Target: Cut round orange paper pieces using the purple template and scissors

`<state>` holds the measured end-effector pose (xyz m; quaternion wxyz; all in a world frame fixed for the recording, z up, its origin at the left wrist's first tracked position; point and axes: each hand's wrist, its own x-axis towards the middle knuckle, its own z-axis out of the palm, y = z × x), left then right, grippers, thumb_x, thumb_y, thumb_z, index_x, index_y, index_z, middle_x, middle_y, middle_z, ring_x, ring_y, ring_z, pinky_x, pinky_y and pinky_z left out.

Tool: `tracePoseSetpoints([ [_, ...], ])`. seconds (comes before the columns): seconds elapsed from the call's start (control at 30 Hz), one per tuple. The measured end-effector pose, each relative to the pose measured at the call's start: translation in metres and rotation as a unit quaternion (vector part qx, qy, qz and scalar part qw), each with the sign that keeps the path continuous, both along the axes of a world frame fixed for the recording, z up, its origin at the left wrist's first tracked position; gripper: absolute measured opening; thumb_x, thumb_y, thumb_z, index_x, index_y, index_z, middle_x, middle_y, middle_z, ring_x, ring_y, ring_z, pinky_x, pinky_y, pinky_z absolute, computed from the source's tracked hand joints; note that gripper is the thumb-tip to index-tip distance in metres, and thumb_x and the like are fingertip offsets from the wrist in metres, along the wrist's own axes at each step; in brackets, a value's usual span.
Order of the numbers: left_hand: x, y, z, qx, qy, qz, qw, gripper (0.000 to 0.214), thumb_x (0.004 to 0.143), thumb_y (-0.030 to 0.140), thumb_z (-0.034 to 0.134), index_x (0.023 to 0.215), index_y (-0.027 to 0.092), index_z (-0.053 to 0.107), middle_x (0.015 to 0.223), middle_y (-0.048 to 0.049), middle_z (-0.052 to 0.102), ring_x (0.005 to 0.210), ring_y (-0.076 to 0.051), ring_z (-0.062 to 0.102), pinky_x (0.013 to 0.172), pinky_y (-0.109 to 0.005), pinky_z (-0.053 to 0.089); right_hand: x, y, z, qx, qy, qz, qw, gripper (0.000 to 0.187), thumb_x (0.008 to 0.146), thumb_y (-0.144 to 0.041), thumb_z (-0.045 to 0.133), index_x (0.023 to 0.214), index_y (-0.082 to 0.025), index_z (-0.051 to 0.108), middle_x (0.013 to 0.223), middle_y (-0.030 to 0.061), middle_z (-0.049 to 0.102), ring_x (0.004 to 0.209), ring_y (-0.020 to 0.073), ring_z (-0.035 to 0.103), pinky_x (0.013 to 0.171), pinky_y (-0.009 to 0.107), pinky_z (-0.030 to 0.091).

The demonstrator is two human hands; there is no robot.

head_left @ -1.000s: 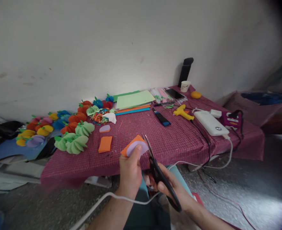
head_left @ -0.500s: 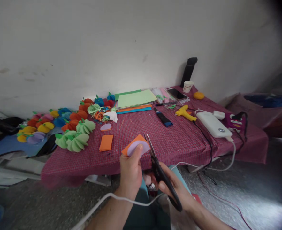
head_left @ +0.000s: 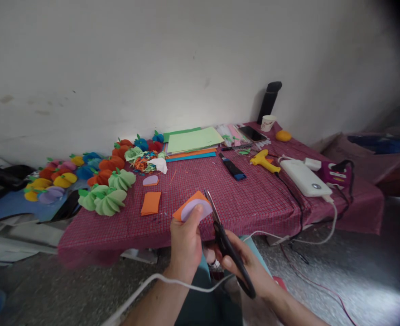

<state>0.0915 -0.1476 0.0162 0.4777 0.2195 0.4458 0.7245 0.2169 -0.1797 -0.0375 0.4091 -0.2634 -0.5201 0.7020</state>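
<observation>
My left hand (head_left: 187,242) pinches a folded piece of orange paper (head_left: 197,195) with a rounded lilac paper piece (head_left: 190,210) laid on top, the thumb pressing on the lilac. In my right hand (head_left: 245,262) are black-handled scissors (head_left: 227,242), their blades a little apart and at the right edge of the orange paper. Left of my hands, a stack of orange paper rectangles (head_left: 151,203) lies on the table. Just behind it rests another lilac half-round piece (head_left: 151,180) over orange paper.
Paper pumpkins (head_left: 109,199) crowd the left side, beside paper scraps (head_left: 145,162). Coloured sheets (head_left: 193,140) lie at the back. A yellow glue gun (head_left: 264,160), a white power bank (head_left: 305,177) and cables are on the right. A white cable (head_left: 182,284) crosses my forearms.
The scissor handles have shifted slightly left and closed a little. My left hand and the paper keep almost the same position. The view has turned very slightly.
</observation>
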Motion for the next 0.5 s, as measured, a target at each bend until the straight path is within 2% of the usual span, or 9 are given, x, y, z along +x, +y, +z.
tracePoseSetpoints([
  [0.27,-0.0003,0.0027,0.0013,0.002,-0.017,0.008,1.0,0.01,0.061,0.019,0.072,0.069,0.017,0.065,0.069,0.0024,0.066,0.066,-0.011,0.058,0.068,-0.025,0.046,-0.0002,0.0006,-0.0045,-0.001,0.006,-0.004,1.0,0.045,0.076,-0.048,0.06,0.108,-0.019,0.045,0.073,-0.0015,0.041,0.063,0.0103,0.036,0.055,0.022,0.029],
  [0.5,-0.001,0.0028,0.0023,0.001,-0.017,0.008,1.0,0.01,0.06,0.019,0.072,0.067,0.017,0.065,0.066,0.0026,0.065,0.064,-0.011,0.058,0.066,-0.025,0.046,0.001,0.0027,-0.0038,0.009,0.002,0.003,1.0,0.034,0.077,-0.047,0.058,0.092,-0.018,0.051,0.071,-0.0017,0.039,0.063,0.01,0.034,0.054,0.021,0.028],
])
